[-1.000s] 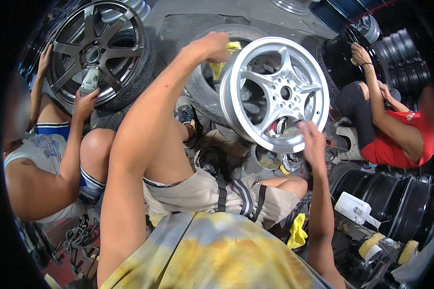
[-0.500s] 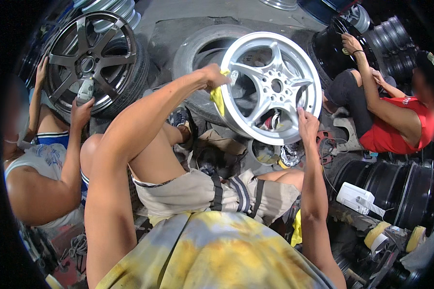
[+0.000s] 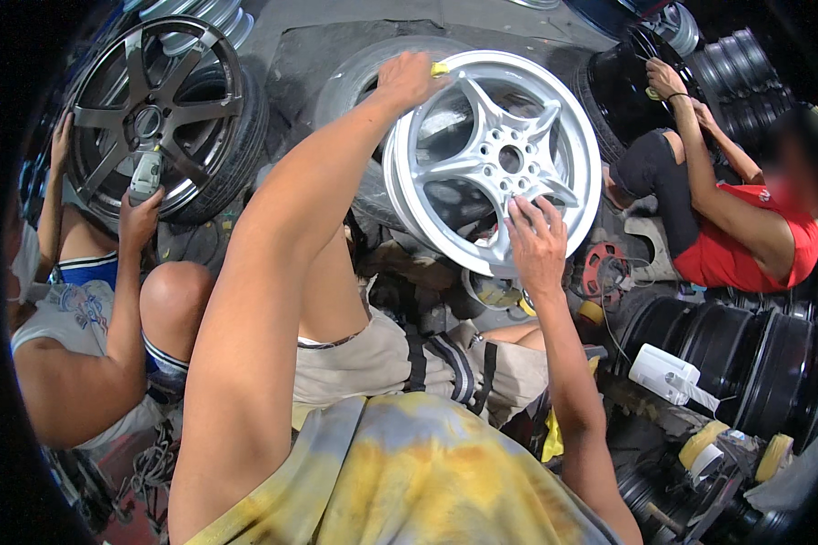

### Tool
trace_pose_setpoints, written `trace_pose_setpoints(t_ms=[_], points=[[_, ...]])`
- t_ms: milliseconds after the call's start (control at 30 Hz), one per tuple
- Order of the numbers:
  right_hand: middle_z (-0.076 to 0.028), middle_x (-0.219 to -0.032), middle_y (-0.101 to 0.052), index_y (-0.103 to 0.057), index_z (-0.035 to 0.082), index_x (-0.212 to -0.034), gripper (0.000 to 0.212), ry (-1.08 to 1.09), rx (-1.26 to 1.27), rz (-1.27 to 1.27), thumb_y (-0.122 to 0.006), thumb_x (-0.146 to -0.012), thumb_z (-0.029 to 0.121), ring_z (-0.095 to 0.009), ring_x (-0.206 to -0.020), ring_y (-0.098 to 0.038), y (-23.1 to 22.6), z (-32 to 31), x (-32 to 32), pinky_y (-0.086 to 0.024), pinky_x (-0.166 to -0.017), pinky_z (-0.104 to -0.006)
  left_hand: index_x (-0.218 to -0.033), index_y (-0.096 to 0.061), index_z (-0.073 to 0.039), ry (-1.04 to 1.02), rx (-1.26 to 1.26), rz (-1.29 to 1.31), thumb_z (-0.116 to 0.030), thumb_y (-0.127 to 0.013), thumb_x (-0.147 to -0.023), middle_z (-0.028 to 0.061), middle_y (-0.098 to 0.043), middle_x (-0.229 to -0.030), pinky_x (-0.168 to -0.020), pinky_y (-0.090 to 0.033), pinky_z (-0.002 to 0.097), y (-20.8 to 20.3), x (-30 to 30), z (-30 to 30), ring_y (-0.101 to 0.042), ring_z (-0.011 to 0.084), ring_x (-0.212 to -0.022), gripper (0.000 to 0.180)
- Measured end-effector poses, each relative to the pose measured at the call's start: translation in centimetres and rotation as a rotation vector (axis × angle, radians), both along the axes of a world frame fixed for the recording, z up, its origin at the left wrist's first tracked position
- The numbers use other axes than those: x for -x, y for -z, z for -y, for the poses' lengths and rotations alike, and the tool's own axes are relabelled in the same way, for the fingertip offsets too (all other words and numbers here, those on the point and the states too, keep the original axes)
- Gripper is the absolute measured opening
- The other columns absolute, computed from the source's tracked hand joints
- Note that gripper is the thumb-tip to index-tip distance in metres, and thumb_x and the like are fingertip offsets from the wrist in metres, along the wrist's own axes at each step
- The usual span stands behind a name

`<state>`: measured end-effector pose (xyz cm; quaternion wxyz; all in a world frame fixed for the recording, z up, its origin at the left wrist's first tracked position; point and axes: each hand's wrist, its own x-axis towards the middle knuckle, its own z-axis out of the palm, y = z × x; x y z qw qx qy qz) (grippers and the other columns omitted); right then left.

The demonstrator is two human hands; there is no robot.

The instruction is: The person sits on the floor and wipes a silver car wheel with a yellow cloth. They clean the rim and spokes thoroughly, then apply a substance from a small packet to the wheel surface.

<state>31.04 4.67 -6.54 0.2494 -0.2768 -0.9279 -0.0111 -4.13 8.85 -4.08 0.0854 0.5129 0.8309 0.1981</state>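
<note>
A silver alloy wheel rim [image 3: 483, 111] with star-shaped spokes stands tilted in front of me, its face toward me. My left hand [image 3: 409, 78] is closed at its upper left edge on a yellow cloth [image 3: 439, 69], of which only a small piece shows. On the lower spokes, just below the hub, rest the fingers of my right hand [image 3: 538, 238], stretched out and slightly apart. Behind and left of the rim, a tire [image 3: 336, 91] lies on the floor, partly hidden by my left arm.
At left, a co-worker holds a pale power tool [image 3: 146, 174] against a dark rim [image 3: 80, 118]. Another, in a red top [image 3: 741, 241], works on a black rim [image 3: 632, 100]. Black rims [image 3: 745, 354] lie at right, under a white device [image 3: 663, 372]. A red reel [image 3: 600, 272] sits nearby.
My left hand has moved up along the rim's edge with the yellow cloth. My right hand has left the lower right edge and moved inward onto the spokes. The rim has turned.
</note>
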Motion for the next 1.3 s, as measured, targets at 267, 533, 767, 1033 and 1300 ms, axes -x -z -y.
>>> trace_pose_setpoints(t_ms=[267, 533, 767, 1033, 1300], points=[[-0.002, -0.114, -0.069, -0.073, 0.011, -0.112, 0.027, 0.088, 0.127, -0.065, -0.072, -0.086, 0.016, -0.032, -0.123, -0.051, 1.4, -0.2, 3.7, -0.039, -0.098, -0.0465, -0.108, -0.072, -0.004, -0.016, 0.063, -0.053, -0.069, -0.064, -0.082, 0.0215, -0.072, -0.106, -0.089, -0.054, 0.0499, 0.5, 0.8, -0.6, -0.069, 0.0384, -0.102, 0.070], [-0.004, -0.112, -0.071, -0.073, 0.010, -0.114, 0.024, 0.256, 0.179, -0.181, -0.066, -0.093, 0.019, -0.031, -0.127, -0.048, 1.4, 2.1, 5.2, -0.033, -0.104, -0.0479, -0.110, -0.072, -0.006, 0.009, 0.100, -0.043, -0.069, -0.063, -0.082, 0.0224, -0.071, -0.108, -0.090, -0.054, 0.0497, 1.0, 1.6, -1.0, -0.069, 0.0387, -0.103, 0.070], [0.000, -0.116, -0.069, -0.074, 0.014, -0.111, 0.025, -0.030, 0.062, -0.099, -0.073, -0.086, 0.016, -0.028, -0.125, -0.051, 0.6, 0.4, 5.1, -0.037, -0.102, -0.0453, -0.111, -0.072, -0.005, 0.047, 0.099, -0.035, -0.069, -0.061, -0.083, 0.0237, -0.071, -0.108, -0.090, -0.054, 0.0495, 1.7, 2.6, -0.4, -0.068, 0.0388, -0.104, 0.071], [-0.003, -0.110, -0.068, -0.073, 0.007, -0.107, 0.021, 0.140, 0.156, -0.251, -0.070, -0.088, 0.015, -0.029, -0.115, -0.055, 1.8, 1.6, 6.1, -0.039, -0.098, -0.0454, -0.106, -0.073, -0.001, 0.089, 0.158, -0.012, -0.071, -0.064, -0.080, 0.0242, -0.071, -0.106, -0.090, -0.053, 0.0494, 0.9, 2.3, -0.4, -0.069, 0.0381, -0.103, 0.075], [-0.011, -0.106, -0.068, -0.073, 0.003, -0.105, 0.019, 0.040, 0.313, -0.267, -0.067, -0.090, 0.014, -0.032, -0.110, -0.055, -0.2, 6.6, 11.2, -0.040, -0.095, -0.0457, -0.104, -0.075, -0.005, 0.059, 0.158, 0.039, -0.063, -0.064, -0.085, 0.0204, -0.073, -0.102, -0.089, -0.053, 0.0483, 1.0, 2.2, 0.1, -0.070, 0.0363, -0.100, 0.063]])
